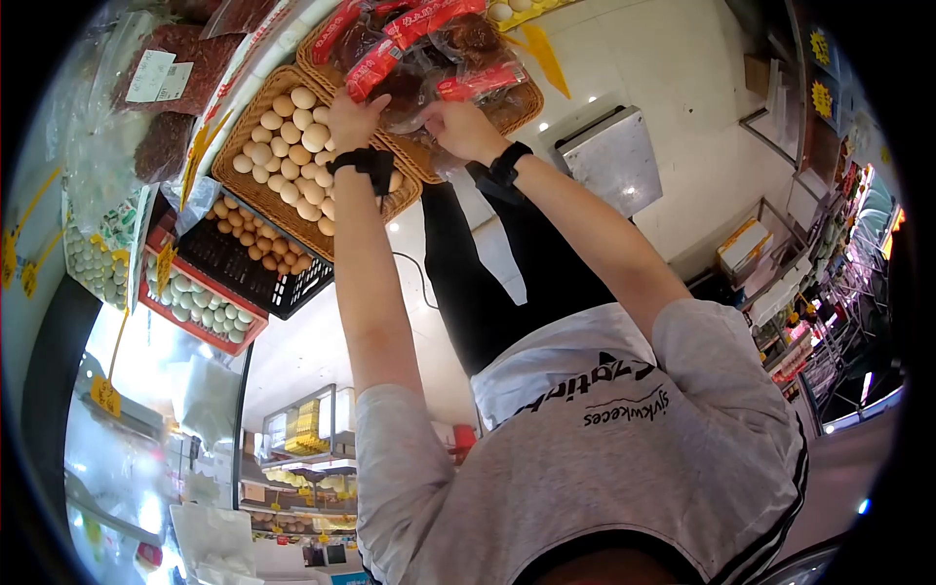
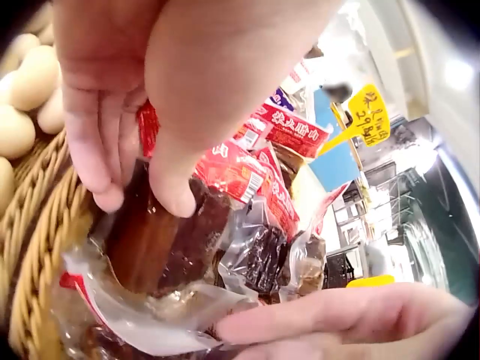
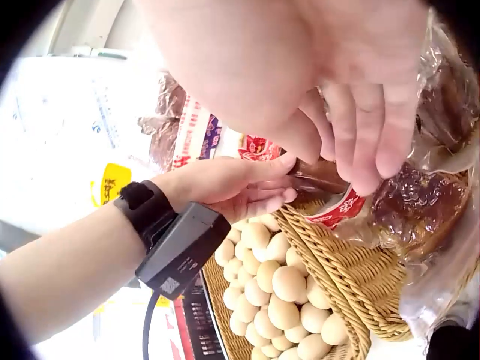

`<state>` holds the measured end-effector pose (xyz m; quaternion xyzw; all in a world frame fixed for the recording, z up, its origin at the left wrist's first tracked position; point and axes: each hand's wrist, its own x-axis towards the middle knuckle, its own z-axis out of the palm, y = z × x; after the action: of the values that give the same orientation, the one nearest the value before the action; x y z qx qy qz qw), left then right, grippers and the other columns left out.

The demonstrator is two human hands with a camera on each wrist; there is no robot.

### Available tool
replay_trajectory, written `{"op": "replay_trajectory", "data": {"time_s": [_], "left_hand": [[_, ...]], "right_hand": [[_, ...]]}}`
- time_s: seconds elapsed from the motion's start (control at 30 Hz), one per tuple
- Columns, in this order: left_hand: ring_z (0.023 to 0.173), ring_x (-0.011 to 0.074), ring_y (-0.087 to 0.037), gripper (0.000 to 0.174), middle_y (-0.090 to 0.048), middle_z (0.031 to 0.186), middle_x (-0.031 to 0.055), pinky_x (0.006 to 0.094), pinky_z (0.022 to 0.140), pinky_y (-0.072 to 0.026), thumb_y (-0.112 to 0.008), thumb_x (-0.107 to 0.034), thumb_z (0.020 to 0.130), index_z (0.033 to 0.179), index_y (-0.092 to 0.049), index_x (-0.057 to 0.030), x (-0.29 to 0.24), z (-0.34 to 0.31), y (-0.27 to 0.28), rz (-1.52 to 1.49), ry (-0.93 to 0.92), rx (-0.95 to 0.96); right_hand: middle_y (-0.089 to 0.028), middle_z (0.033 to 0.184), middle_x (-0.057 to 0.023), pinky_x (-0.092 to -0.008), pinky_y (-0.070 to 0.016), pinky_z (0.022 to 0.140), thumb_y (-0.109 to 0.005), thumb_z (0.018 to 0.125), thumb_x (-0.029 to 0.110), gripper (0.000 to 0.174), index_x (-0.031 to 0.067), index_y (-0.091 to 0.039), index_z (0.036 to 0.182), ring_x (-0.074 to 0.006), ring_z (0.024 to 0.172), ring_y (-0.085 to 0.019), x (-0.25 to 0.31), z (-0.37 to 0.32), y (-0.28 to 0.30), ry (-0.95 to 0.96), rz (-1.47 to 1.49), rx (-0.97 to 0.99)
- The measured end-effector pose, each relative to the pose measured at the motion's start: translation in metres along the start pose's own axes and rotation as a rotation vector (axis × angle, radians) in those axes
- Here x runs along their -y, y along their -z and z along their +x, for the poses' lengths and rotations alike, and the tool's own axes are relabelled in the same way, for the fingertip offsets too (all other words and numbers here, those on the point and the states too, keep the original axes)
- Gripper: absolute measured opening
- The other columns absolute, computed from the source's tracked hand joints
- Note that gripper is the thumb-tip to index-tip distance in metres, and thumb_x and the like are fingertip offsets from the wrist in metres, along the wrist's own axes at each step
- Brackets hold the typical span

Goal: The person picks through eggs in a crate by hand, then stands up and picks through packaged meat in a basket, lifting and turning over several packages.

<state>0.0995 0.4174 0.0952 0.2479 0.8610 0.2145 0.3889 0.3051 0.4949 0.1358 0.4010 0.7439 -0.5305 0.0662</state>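
Observation:
A clear plastic pack of dark cured meat [image 2: 142, 255] with a red label edge lies over a wicker basket [image 1: 531, 105] of similar packs. My left hand [image 1: 356, 119] grips the pack's far-left end, thumb on top and fingers along its side in the left wrist view. At the other end, my right hand [image 1: 466, 130] pinches the clear plastic edge, with fingertips at the rim in the left wrist view. In the right wrist view, the right hand's fingers [image 3: 364, 142] cover part of the pack, and the left hand [image 3: 232, 184] holds its far end.
Beside the packs, a wicker basket [image 1: 239, 185] holds pale eggs [image 1: 292, 146]. Brown eggs [image 1: 258, 239] fill a black crate, next to a red crate [image 1: 249, 336] of greenish eggs. A metal scale platform [image 1: 609, 161] stands to the right. Yellow price tags [image 2: 367, 116] stick up nearby.

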Motion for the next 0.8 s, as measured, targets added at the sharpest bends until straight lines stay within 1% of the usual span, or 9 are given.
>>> {"op": "replay_trajectory", "data": {"time_s": [0.07, 0.1, 0.2, 0.23, 0.33, 0.37, 0.5, 0.73, 0.8], "left_hand": [[0.058, 0.0141, -0.067, 0.038, -0.074, 0.08, 0.0078, 0.0298, 0.056, -0.0543, -0.085, -0.021, 0.089, 0.116, -0.07, 0.0012, 0.022, 0.011, 0.006, -0.233, -0.016, 0.157], [0.059, 0.0132, -0.069, 0.037, -0.075, 0.079, 0.0082, 0.0289, 0.056, -0.0548, -0.081, -0.023, 0.092, 0.118, -0.07, 0.0003, 0.014, 0.011, 0.019, -0.278, 0.063, 0.292], [0.064, 0.0255, -0.072, 0.031, -0.075, 0.08, 0.0118, 0.0399, 0.062, -0.0559, -0.078, -0.03, 0.094, 0.112, -0.071, -0.0056, -0.006, 0.004, 0.02, -0.063, 0.073, 0.151], [0.073, 0.033, -0.075, 0.03, -0.077, 0.085, 0.0139, 0.0468, 0.068, -0.0576, -0.072, -0.036, 0.097, 0.114, -0.072, -0.011, 0.003, 0.007, 0.005, 0.175, -0.141, -0.05], [0.082, 0.0386, -0.075, 0.032, -0.077, 0.088, 0.017, 0.0517, 0.074, -0.0582, -0.072, -0.041, 0.095, 0.113, -0.073, -0.0136, -0.024, 0.002, -0.002, 0.494, -0.075, -0.209], [0.082, 0.0375, -0.076, 0.035, -0.077, 0.085, 0.0174, 0.0497, 0.074, -0.0593, -0.074, -0.042, 0.093, 0.108, -0.072, -0.0104, -0.036, -0.002, 0.004, 0.521, -0.039, -0.223], [0.081, 0.0347, -0.077, 0.042, -0.077, 0.084, 0.0177, 0.0452, 0.069, -0.0594, -0.074, -0.043, 0.094, 0.101, -0.067, -0.0028, -0.034, 0.011, 0.003, 0.667, 0.011, -0.244], [0.081, 0.0348, -0.076, 0.05, -0.076, 0.091, 0.0169, 0.0453, 0.069, -0.0587, -0.073, -0.039, 0.095, 0.124, -0.053, -0.0033, -0.081, -0.015, 0.016, 0.523, 0.026, -0.361], [0.09, 0.0365, -0.074, 0.046, -0.076, 0.103, 0.0165, 0.0455, 0.075, -0.058, -0.073, -0.036, 0.095, 0.124, -0.059, -0.0042, -0.098, -0.017, 0.004, 0.323, -0.153, -0.387]], "right_hand": [[-0.074, 0.107, -0.0199, -0.0445, -0.0569, 0.086, -0.066, 0.089, 0.011, 0.027, 0.0028, -0.072, 0.114, -0.0355, 0.097, -0.072, 0.007, -0.003, 0.004, 0.13, -0.157, -0.091], [-0.069, 0.126, -0.0204, -0.0461, -0.0564, 0.092, -0.068, 0.09, 0.015, 0.032, 0.0051, -0.071, 0.12, -0.0364, 0.109, -0.068, 0.013, -0.003, 0.011, 0.125, -0.233, 0.009], [-0.059, 0.144, -0.0203, -0.0459, -0.0551, 0.099, -0.069, 0.091, 0.018, 0.04, 0.0074, -0.068, 0.13, -0.0387, 0.127, -0.06, 0.007, -0.005, -0.004, 0.31, -0.282, -0.008], [-0.047, 0.157, -0.0194, -0.0471, -0.0529, 0.106, -0.07, 0.091, 0.021, 0.052, 0.0091, -0.062, 0.141, -0.0406, 0.141, -0.049, 0.004, -0.001, -0.012, 0.298, -0.324, 0.071], [-0.039, 0.164, -0.019, -0.0485, -0.0524, 0.107, -0.07, 0.091, 0.023, 0.058, 0.0096, -0.057, 0.146, -0.0408, 0.148, -0.042, 0.006, 0.007, -0.031, 0.318, -0.454, 0.08], [-0.03, 0.169, -0.0193, -0.0502, -0.0556, 0.1, -0.066, 0.092, 0.021, 0.061, 0.0091, -0.052, 0.151, -0.0395, 0.136, -0.056, 0.003, 0.01, -0.039, 0.331, -0.484, 0.033], [-0.023, 0.174, -0.0165, -0.0514, -0.0585, 0.084, -0.055, 0.094, 0.015, 0.064, 0.01, -0.045, 0.157, -0.0372, 0.099, -0.075, 0.033, 0.022, -0.039, 0.075, -0.51, 0.219], [-0.023, 0.174, -0.0128, -0.0526, -0.0591, 0.083, -0.054, 0.096, 0.017, 0.063, 0.0124, -0.043, 0.158, -0.0387, 0.101, -0.075, 0.037, 0.039, -0.036, 0.067, -0.606, 0.28], [-0.052, 0.153, -0.0182, -0.0518, -0.06, 0.081, -0.062, 0.092, 0.015, 0.051, 0.0067, -0.056, 0.142, -0.0423, 0.1, -0.073, 0.036, 0.037, -0.023, 0.11, -0.509, 0.369]]}}
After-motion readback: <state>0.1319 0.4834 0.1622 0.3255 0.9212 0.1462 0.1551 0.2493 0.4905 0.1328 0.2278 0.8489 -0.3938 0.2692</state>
